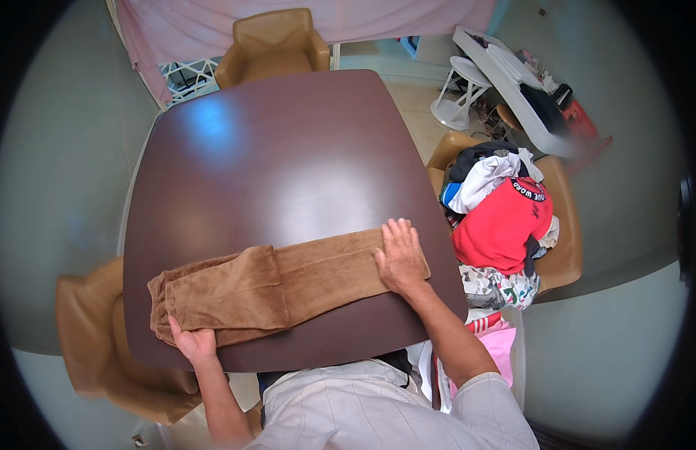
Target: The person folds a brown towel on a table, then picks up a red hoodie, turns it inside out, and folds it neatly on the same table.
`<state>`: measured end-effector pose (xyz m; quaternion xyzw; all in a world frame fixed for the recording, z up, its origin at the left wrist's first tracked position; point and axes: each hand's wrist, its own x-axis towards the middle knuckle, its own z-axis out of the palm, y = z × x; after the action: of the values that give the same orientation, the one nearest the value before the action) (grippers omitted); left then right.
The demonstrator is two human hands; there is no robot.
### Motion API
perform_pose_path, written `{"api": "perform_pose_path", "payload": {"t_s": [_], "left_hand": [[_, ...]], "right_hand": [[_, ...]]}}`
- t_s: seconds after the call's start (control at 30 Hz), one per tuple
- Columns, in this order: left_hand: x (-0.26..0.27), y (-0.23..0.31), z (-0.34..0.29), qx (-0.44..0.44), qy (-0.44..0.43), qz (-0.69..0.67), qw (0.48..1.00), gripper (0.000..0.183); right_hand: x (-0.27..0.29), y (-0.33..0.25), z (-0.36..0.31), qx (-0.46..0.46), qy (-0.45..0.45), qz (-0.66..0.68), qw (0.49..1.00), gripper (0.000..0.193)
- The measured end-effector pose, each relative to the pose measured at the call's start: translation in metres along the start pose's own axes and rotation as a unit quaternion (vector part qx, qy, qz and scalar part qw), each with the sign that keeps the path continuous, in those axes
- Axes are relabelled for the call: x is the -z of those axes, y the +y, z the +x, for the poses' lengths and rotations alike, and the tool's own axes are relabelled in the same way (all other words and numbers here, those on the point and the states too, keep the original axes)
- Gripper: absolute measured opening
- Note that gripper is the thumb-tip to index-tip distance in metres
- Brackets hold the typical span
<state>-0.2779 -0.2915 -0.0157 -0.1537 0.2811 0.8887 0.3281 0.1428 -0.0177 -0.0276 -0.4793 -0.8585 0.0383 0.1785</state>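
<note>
A pair of brown soft trousers [288, 281] lies along the near edge of a dark brown table [273, 157], partly folded over on its left half. My left hand [192, 343] grips the folded left end near the table's front edge, thumb on top and fingers under the cloth. My right hand [399, 255] lies flat, fingers spread, pressing on the right end of the trousers.
A tan chair [565, 247] to the right holds a heap of clothes [505, 217], red, white, dark and patterned. Another tan chair [273, 45] stands at the far side, a third [89, 330] at the left. A white ironing board [513, 82] stands at the back right.
</note>
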Motion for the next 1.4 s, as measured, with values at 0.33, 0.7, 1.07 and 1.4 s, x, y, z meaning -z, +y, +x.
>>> {"api": "perform_pose_path", "payload": {"t_s": [0.33,0.7,1.07,1.4], "left_hand": [[-0.035,-0.002,-0.023,-0.005,-0.094,0.016,0.995,0.054],[-0.174,-0.122,-0.119,0.097,-0.234,0.132,0.958,0.057],[-0.135,-0.288,-0.131,0.05,-0.346,0.418,0.838,0.054],[-0.105,-0.263,-0.132,-0.116,-0.556,0.575,0.589,0.068]], "right_hand": [[0.014,0.055,-0.029,-0.121,0.125,0.043,0.984,0.054],[0.059,0.016,-0.038,-0.148,0.164,0.233,0.947,0.045],[0.054,0.004,-0.047,-0.332,0.053,0.682,0.65,0.063],[0.052,0.01,-0.03,-0.356,0.01,0.73,0.583,0.06]]}}
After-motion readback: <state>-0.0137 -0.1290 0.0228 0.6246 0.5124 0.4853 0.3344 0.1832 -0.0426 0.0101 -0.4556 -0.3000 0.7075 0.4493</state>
